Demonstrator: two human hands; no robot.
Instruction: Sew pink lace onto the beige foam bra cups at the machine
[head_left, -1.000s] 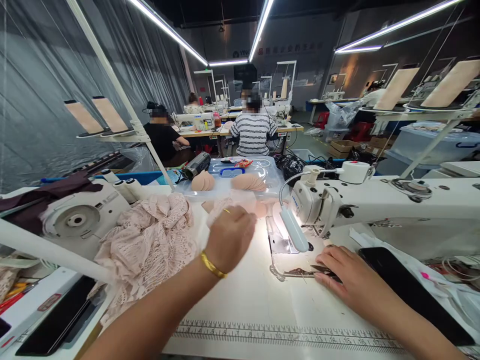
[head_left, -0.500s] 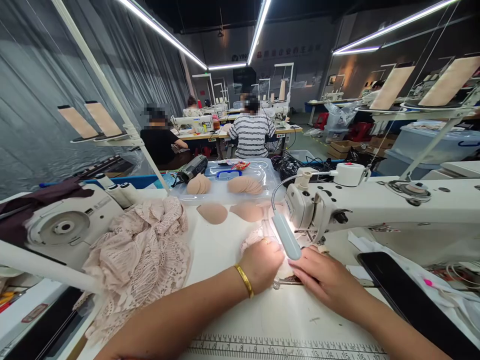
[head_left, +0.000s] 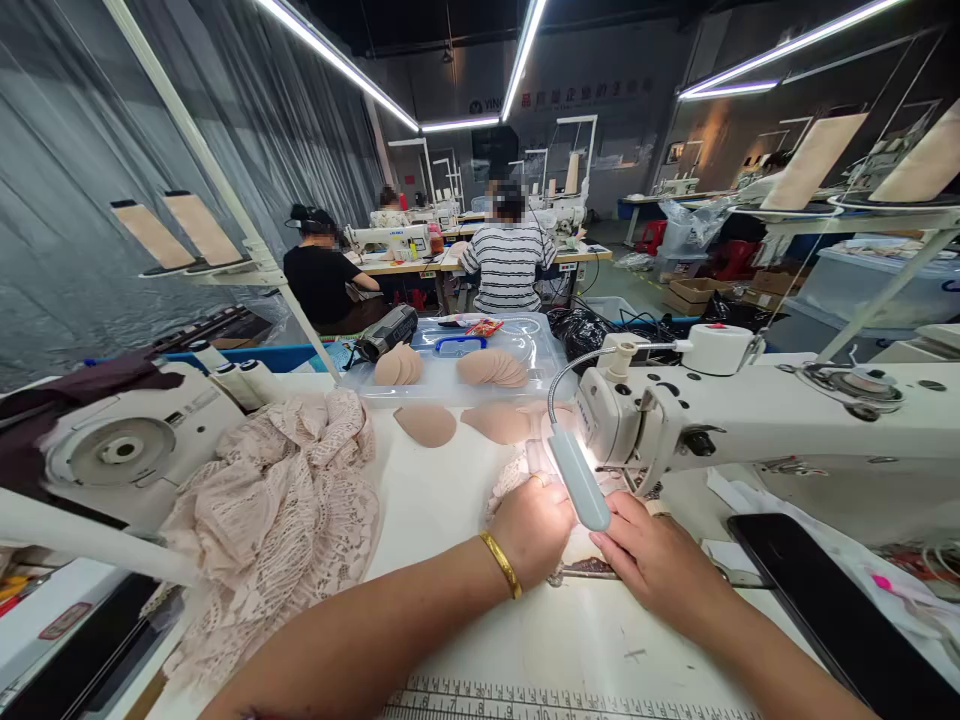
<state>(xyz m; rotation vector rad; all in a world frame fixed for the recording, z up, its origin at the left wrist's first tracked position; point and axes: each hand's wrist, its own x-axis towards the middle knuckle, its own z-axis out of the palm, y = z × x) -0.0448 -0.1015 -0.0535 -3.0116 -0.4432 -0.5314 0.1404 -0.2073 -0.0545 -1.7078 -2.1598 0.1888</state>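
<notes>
My left hand point(head_left: 534, 528), with a gold bangle on the wrist, is closed on a small piece of pink lace point(head_left: 508, 476) just left of the needle of the white sewing machine point(head_left: 750, 425). My right hand point(head_left: 651, 555) lies beside it, fingers pressed down on the same piece under the machine's lamp point(head_left: 581, 482). Scissors point(head_left: 589, 570) lie on the table between the two hands. A heap of pink lace point(head_left: 289, 500) sits to the left of my left arm.
Beige foam cups point(head_left: 426, 424) lie behind the work, with more stacked on a clear plastic box point(head_left: 450, 382). A black phone point(head_left: 832, 605) rests at the right, a second machine point(head_left: 127, 450) at the left. Two seated people work at tables beyond.
My left hand brought a lace piece from the far side of the table to the needle. My right hand left the scissors and moved up to join it.
</notes>
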